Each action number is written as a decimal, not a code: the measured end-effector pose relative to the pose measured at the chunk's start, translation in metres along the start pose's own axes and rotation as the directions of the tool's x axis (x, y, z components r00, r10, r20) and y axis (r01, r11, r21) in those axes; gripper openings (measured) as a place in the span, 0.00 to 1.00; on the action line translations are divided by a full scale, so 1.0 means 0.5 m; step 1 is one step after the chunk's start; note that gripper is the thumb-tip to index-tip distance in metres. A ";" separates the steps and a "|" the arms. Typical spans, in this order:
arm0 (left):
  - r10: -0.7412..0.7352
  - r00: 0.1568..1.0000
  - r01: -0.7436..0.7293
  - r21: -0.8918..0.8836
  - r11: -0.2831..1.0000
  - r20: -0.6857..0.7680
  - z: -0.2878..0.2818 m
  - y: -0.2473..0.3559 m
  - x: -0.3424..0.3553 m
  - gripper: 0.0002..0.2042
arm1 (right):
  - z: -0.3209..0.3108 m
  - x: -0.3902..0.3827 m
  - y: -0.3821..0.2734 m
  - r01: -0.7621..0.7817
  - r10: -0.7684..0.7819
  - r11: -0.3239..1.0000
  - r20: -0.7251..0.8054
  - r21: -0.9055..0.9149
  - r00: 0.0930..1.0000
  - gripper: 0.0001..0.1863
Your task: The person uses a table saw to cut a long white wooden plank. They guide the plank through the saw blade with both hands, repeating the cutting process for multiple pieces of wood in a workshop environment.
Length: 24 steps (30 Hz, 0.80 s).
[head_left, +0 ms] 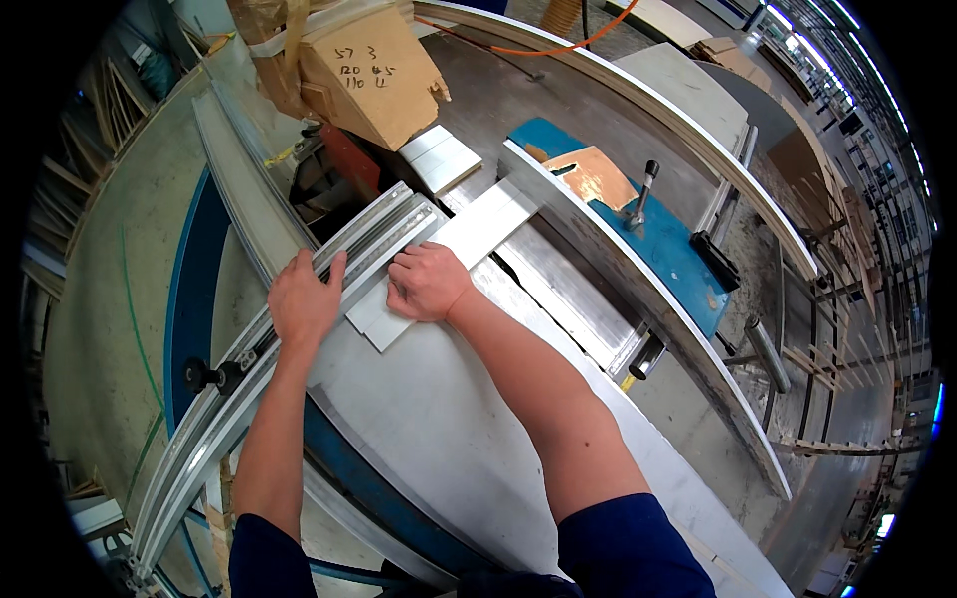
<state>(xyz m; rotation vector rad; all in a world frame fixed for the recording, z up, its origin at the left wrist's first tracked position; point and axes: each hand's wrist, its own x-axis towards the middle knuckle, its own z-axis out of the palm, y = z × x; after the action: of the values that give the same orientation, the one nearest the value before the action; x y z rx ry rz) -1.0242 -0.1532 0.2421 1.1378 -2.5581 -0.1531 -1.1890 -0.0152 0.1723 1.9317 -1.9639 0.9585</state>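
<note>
White flat strips (488,221) lie at a slant across the metal saw table (419,399), their near ends stepped. My right hand (429,282) is closed over their near part, knuckles up and fingers curled beside the aluminium fence (394,227). What the curled fingertips touch is hidden. To its left, my left hand (307,299) lies on the fence, fingers stretched forward and thumb apart. Both forearms reach in from the lower edge.
A brown block with handwriting (374,80) and short white pieces (442,159) sit beyond the fence. On the right are a long upright guide (648,289), a blue machine part (678,259) and a black-knobbed lever (648,189). A black knob (199,375) juts out at left.
</note>
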 end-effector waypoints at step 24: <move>-0.054 0.998 0.054 -0.009 0.999 0.040 0.011 -0.075 0.147 0.29 | 0.104 0.137 0.061 0.038 -0.038 0.999 -0.052 0.011 0.998 0.11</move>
<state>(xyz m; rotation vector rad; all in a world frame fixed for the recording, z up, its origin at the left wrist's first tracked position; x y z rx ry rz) -1.0458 -0.2330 0.2472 1.2121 -2.5591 -0.2032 -1.2108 -0.1034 0.1635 1.9232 -1.8902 1.0021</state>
